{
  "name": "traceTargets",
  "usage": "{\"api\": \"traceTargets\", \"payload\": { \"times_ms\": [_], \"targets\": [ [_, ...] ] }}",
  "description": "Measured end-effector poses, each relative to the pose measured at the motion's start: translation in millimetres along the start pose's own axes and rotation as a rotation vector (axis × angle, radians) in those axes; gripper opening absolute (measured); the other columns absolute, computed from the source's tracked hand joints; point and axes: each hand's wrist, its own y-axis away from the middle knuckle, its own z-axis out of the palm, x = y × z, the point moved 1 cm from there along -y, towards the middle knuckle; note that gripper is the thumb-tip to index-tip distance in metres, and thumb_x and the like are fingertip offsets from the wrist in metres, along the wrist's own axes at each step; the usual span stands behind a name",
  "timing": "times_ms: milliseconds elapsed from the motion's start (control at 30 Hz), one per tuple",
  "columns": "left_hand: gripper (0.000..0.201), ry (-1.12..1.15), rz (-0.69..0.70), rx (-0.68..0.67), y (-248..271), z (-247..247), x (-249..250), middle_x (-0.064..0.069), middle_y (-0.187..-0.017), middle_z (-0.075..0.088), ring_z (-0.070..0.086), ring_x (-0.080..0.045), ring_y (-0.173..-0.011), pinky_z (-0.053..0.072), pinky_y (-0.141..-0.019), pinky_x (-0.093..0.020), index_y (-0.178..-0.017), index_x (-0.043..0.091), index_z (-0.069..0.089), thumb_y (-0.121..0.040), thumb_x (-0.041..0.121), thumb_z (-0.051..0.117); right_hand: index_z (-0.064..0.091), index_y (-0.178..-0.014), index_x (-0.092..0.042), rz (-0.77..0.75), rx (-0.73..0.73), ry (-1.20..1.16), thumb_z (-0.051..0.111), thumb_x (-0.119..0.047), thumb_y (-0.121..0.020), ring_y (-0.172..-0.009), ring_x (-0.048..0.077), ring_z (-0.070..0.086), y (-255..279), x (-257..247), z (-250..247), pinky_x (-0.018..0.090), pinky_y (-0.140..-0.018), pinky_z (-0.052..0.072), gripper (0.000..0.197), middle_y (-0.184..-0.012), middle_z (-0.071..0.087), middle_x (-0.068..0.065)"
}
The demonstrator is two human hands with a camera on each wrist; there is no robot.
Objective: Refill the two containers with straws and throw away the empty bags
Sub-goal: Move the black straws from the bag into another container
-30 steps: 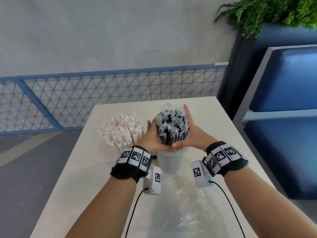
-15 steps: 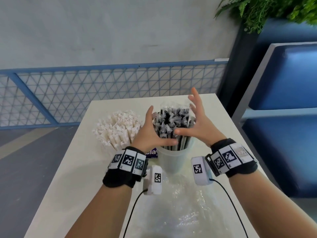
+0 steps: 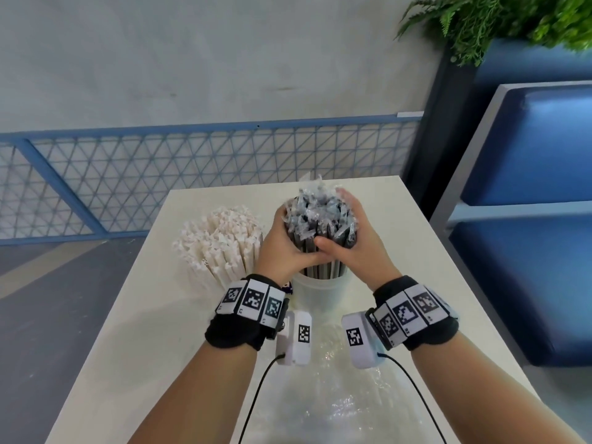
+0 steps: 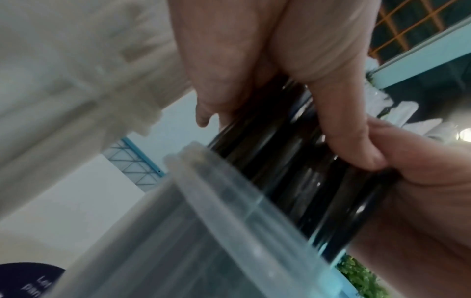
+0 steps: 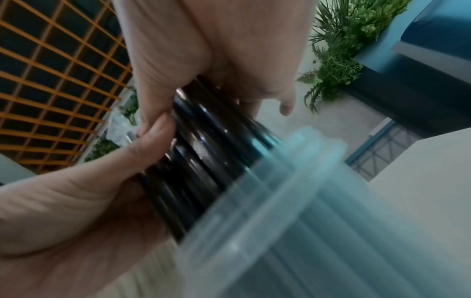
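Observation:
A bundle of black straws (image 3: 320, 219) in clear wrappers stands in a translucent plastic container (image 3: 320, 293) at the table's middle. My left hand (image 3: 282, 241) and right hand (image 3: 352, 245) wrap around the bundle from both sides above the rim, thumbs meeting at the front. The wrist views show the black straws (image 4: 293, 161) (image 5: 198, 161) squeezed between palms and thumbs above the container rim (image 4: 229, 191) (image 5: 280, 181). To the left, white paper-wrapped straws (image 3: 221, 241) fill the other container, which they hide. An empty clear bag (image 3: 336, 395) lies flat near me.
The cream table (image 3: 144, 331) has open surface at the left and right. A blue mesh railing (image 3: 192, 174) runs behind it. A blue padded bench (image 3: 528, 219) stands at the right, with a plant (image 3: 496, 24) above. A dark label (image 3: 287, 286) peeks out between the containers.
Half a second ago both hands were spread apart beside the straws. Now they have closed around the bundle again, squeezing it together.

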Motion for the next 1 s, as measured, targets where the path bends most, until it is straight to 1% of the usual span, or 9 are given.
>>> {"api": "traceTargets", "payload": {
  "times_ms": [67, 167, 233, 367, 500, 633, 733, 867, 1000],
  "targets": [
    [0.126, -0.03, -0.022, -0.029, 6, -3, 6, 0.002, -0.146, 0.039, 0.039, -0.015, -0.134, 0.031, -0.111, -0.033, -0.147, 0.024, 0.013, -0.048, 0.032, 0.09, 0.015, -0.143, -0.032, -0.057, 0.039, 0.025, 0.077, -0.04, -0.068, -0.124, -0.011, 0.036, 3, -8, -4, 0.023, -0.107, 0.031, 0.098, -0.136, 0.037, -0.019],
    [0.131, -0.129, -0.05, -0.047, 31, -7, 7, 0.007, -0.157, 0.012, 0.012, -0.003, -0.14, 0.016, -0.111, -0.024, -0.149, 0.025, -0.005, -0.055, 0.033, 0.086, 0.011, -0.141, -0.038, -0.104, 0.165, 0.157, 0.066, -0.061, -0.065, -0.136, 0.004, 0.027, 17, -5, -6, 0.046, -0.114, 0.024, 0.097, -0.143, 0.028, -0.013],
    [0.116, -0.208, 0.005, -0.006, 53, -8, -2, 0.012, -0.154, 0.015, 0.009, 0.004, -0.136, 0.012, -0.111, -0.018, -0.149, 0.024, 0.006, -0.062, 0.035, 0.082, 0.03, -0.135, -0.031, -0.188, 0.313, 0.205, 0.063, -0.053, -0.073, -0.129, 0.01, 0.039, 31, 2, -8, 0.05, -0.108, 0.032, 0.074, -0.134, 0.04, -0.01],
    [0.04, -0.396, 0.244, 0.08, 85, -11, -42, 0.004, -0.121, 0.055, 0.044, 0.005, -0.109, 0.032, -0.096, -0.005, -0.117, 0.017, 0.054, -0.08, 0.018, 0.07, 0.058, -0.092, -0.019, -0.422, 0.524, 0.259, 0.059, -0.025, -0.085, -0.083, 0.015, 0.057, 61, 19, -3, 0.049, -0.075, 0.05, 0.01, -0.089, 0.058, -0.007],
    [0.059, -0.749, 0.029, -0.273, 91, -7, -92, -0.004, -0.134, 0.049, 0.046, -0.019, -0.124, 0.03, -0.107, -0.025, -0.134, 0.012, 0.039, -0.084, 0.029, 0.064, 0.061, -0.078, -0.014, -0.331, 0.207, 0.262, 0.057, -0.025, -0.085, -0.069, 0.008, 0.053, 81, 39, 28, 0.027, -0.065, 0.049, 0.015, -0.074, 0.058, -0.006],
    [0.085, -1.118, -0.206, -0.504, 93, -4, -119, -0.009, -0.148, 0.032, 0.03, -0.025, -0.137, 0.01, -0.118, -0.046, -0.144, 0.009, 0.016, -0.081, 0.043, 0.063, 0.058, -0.112, -0.018, -0.096, -0.273, 0.47, 0.061, -0.032, -0.083, -0.101, 0.01, 0.055, 90, 64, 60, 0.03, -0.092, 0.046, 0.032, -0.112, 0.06, -0.002],
    [0.08, -1.278, -0.198, -0.525, 95, -2, -123, -0.012, -0.145, 0.032, 0.03, -0.029, -0.135, 0.008, -0.117, -0.047, -0.139, 0.009, 0.029, -0.077, 0.043, 0.067, 0.031, -0.14, -0.017, 0.058, -0.602, 0.671, 0.066, -0.038, -0.079, -0.132, 0.017, 0.036, 96, 78, 78, 0.033, -0.113, 0.025, 0.073, -0.146, 0.034, -0.001],
    [0.073, -1.224, -0.228, -0.498, 102, -5, -132, -0.009, -0.143, 0.031, 0.026, -0.027, -0.135, 0.008, -0.117, -0.048, -0.134, 0.014, 0.035, -0.076, 0.041, 0.07, 0.01, -0.148, -0.021, 0.118, -0.805, 0.882, 0.068, -0.043, -0.077, -0.142, 0.017, 0.02, 107, 90, 93, 0.045, -0.116, 0.006, 0.094, -0.155, 0.019, -0.001],
    [0.05, -1.131, -0.204, -0.497, 110, -8, -133, 0.0, -0.128, 0.048, 0.04, -0.021, -0.127, 0.005, -0.117, -0.049, -0.12, 0.018, 0.044, -0.08, 0.037, 0.066, 0.025, -0.142, -0.018, 0.064, -0.846, 0.987, 0.07, -0.042, -0.074, -0.13, 0.024, 0.036, 116, 89, 103, 0.046, -0.112, 0.019, 0.085, -0.143, 0.036, 0.002]
  ]
}}
